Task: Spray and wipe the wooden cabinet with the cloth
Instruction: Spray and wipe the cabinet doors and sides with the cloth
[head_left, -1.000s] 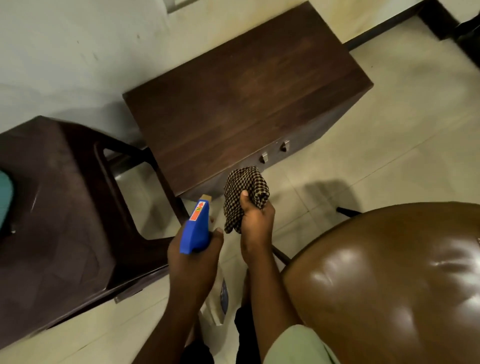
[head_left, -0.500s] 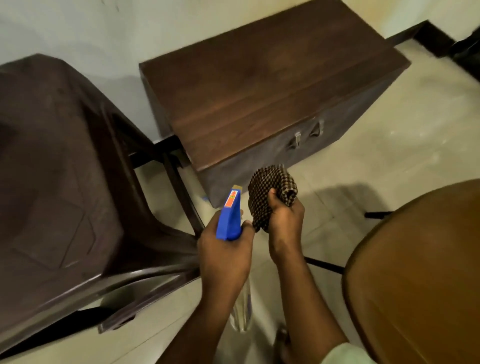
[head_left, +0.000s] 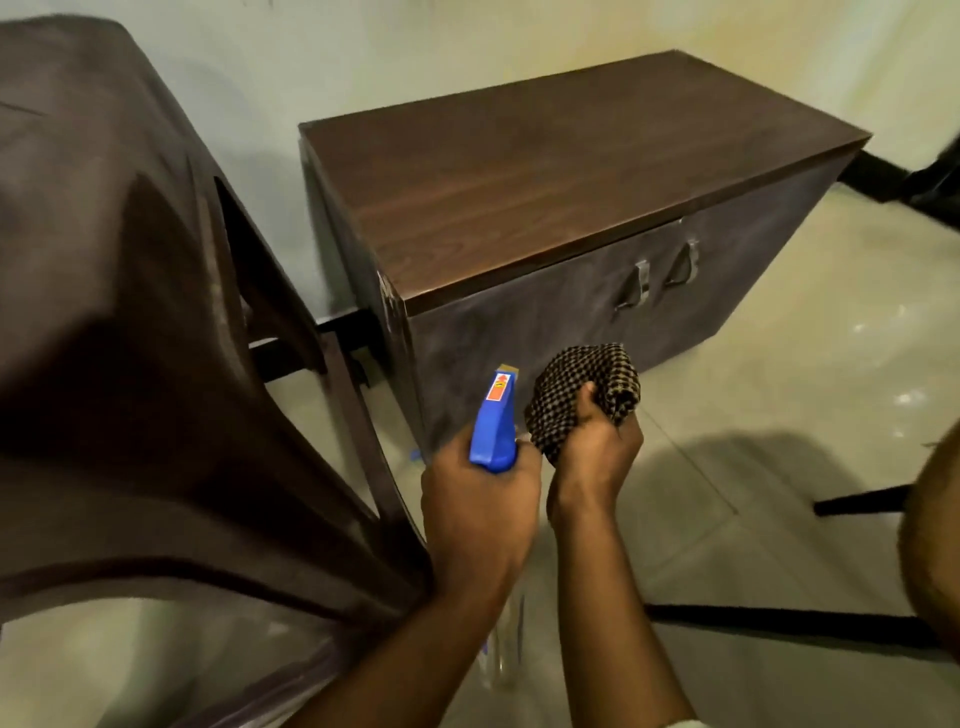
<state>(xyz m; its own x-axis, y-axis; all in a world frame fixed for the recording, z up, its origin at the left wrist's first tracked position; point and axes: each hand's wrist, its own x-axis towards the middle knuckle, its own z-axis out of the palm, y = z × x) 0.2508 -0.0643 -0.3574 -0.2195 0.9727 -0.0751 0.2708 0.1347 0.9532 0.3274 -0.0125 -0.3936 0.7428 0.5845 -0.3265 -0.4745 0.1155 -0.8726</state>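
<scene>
Item: spray bottle (head_left: 496, 421), light, rigid; my left hand (head_left: 478, 499) wraps its neck. Item: cloth (head_left: 582, 395), soft, bunched in my right hand (head_left: 592, 457), fist closed. Item: wooden cabinet (head_left: 545, 176), twelve o'clock, heavy, unsprayed.

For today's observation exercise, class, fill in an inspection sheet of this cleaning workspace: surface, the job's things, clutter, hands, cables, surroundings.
Surface: wooden cabinet top is bare; no spray or wetness can be made out. Two metal handles on its front.
Job's things: spray bottle with blue head, nozzle aimed towards the cabinet front; checked cloth bunched, held off the cabinet.
Clutter: pale specks on the tiled floor.
Hands: left hand grips the spray bottle; right hand grips the cloth.
Cables: nothing seen.
Surroundings: dark plastic chair to the left of the cabinet; brown padded seat at the right edge; pale wall behind.
</scene>
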